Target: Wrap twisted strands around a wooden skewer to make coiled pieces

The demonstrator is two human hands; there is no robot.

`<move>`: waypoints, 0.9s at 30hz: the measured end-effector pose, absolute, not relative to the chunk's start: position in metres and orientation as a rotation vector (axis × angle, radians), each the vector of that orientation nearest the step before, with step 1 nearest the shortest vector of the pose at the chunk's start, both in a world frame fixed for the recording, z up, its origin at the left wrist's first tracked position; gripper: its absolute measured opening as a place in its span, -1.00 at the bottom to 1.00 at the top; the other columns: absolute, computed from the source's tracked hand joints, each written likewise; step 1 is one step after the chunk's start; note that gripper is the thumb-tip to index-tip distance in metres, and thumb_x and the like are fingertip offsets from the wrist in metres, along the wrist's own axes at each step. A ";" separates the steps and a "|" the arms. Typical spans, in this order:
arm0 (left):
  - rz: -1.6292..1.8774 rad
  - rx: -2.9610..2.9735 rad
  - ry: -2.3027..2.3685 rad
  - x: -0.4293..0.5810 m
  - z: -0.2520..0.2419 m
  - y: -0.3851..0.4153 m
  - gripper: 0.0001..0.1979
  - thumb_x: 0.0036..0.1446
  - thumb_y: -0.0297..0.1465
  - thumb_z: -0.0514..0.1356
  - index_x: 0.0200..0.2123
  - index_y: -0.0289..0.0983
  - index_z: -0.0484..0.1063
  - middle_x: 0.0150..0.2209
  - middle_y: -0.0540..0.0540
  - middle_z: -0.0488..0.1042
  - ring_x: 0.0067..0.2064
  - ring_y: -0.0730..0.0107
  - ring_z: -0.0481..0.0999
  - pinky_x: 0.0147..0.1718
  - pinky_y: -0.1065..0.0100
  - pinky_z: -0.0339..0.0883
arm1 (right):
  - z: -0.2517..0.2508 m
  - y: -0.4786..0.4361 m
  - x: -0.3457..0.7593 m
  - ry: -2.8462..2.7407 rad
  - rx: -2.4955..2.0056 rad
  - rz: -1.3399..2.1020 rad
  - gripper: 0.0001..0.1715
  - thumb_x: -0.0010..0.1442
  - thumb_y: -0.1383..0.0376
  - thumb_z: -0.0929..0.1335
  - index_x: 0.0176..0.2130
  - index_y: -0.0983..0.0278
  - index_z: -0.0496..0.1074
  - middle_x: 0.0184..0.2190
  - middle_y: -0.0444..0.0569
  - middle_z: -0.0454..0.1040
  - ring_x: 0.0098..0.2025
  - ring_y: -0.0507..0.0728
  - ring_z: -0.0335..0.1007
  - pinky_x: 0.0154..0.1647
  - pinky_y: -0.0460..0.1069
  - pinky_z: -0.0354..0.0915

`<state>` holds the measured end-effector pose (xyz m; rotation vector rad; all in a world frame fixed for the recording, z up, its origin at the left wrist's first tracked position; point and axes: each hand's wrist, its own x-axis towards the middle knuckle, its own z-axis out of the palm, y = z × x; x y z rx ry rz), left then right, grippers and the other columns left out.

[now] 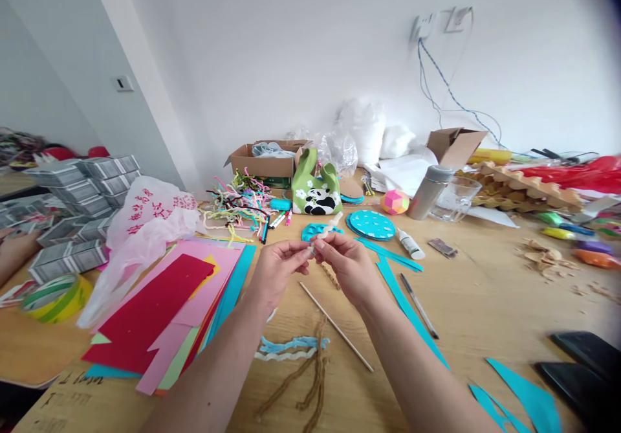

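My left hand [286, 261] and my right hand [342, 261] meet above the middle of the table, fingers pinched together. Between them is a wavy white pipe cleaner [334, 224], whose free end sticks up past the right fingertips. The rest of it is hidden by my fingers. Below the hands lie a thin wooden stick [337, 326], brown pipe cleaners [317, 388] and a light blue pipe cleaner [294, 344]. Just beyond my hands are blue felt pieces [310, 231] and round patterned blue discs [372, 225].
Coloured sheets [160, 303] are stacked at left, by a plastic bag [145, 219] and yellow-green tape [55, 297]. A green panda bag [316, 190], a pipe cleaner heap [237, 203] and a grey bottle [429, 193] stand behind. A pen [420, 307] lies right. Another person's hand [17, 252] shows far left.
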<state>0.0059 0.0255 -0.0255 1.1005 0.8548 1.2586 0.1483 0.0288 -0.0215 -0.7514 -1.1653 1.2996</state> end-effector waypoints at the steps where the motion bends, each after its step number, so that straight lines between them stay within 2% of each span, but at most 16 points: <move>1: 1.264 1.103 0.855 0.006 -0.025 0.025 -0.76 -0.13 -0.36 0.38 -0.33 -0.32 0.59 -0.38 -0.11 0.56 -0.43 0.50 0.43 -0.45 0.45 0.30 | -0.021 0.028 0.148 -1.172 -0.752 1.298 -0.76 0.00 0.16 0.48 -0.42 0.28 0.48 -0.50 -0.13 0.42 -0.44 0.00 0.24 -0.36 -0.07 0.18; 5: 1.277 1.093 0.857 0.006 -0.024 0.025 -0.75 -0.13 -0.37 0.37 -0.30 -0.34 0.60 -0.36 -0.14 0.58 -0.44 0.49 0.43 -0.44 0.43 0.30 | -0.018 0.026 0.149 -1.214 -0.774 1.292 -0.74 0.01 0.15 0.47 -0.42 0.28 0.45 -0.49 -0.13 0.42 -0.44 0.00 0.24 -0.37 -0.06 0.19; 11: 1.284 1.073 0.860 0.005 -0.023 0.025 -0.81 -0.12 -0.35 0.37 -0.39 -0.33 0.61 -0.44 -0.10 0.56 -0.50 0.54 0.40 -0.45 0.43 0.30 | -0.015 0.024 0.149 -1.274 -0.825 1.257 -0.71 0.00 0.11 0.45 -0.42 0.29 0.44 -0.47 -0.09 0.43 -0.43 0.03 0.26 -0.37 -0.05 0.21; 17: 1.287 1.024 0.924 0.006 -0.026 0.026 -0.78 -0.20 -0.37 0.41 -0.41 -0.34 0.61 -0.45 -0.12 0.57 -0.51 0.53 0.42 -0.47 0.44 0.31 | -0.020 0.027 0.149 -1.235 -0.870 1.179 -0.62 -0.01 0.07 0.45 -0.27 0.29 0.51 -0.44 -0.07 0.45 -0.48 0.00 0.16 -0.46 -0.06 0.11; 23: 1.243 0.977 0.901 0.005 -0.028 0.028 -0.80 -0.19 -0.38 0.41 -0.42 -0.35 0.60 -0.47 -0.14 0.58 -0.51 0.52 0.43 -0.47 0.45 0.32 | -0.022 0.031 0.155 -1.183 -0.840 1.166 -0.71 0.02 0.10 0.46 -0.37 0.29 0.55 -0.48 -0.12 0.39 -0.51 -0.04 0.05 -0.49 -0.08 0.02; 27: 1.229 0.969 0.876 0.005 -0.028 0.028 -0.81 -0.18 -0.39 0.40 -0.42 -0.35 0.60 -0.47 -0.13 0.58 -0.52 0.56 0.42 -0.47 0.47 0.31 | -0.019 0.031 0.158 -1.138 -0.819 1.172 -0.68 -0.01 0.12 0.48 -0.28 0.27 0.56 -0.51 -0.15 0.36 -0.51 -0.03 0.06 -0.48 -0.08 0.01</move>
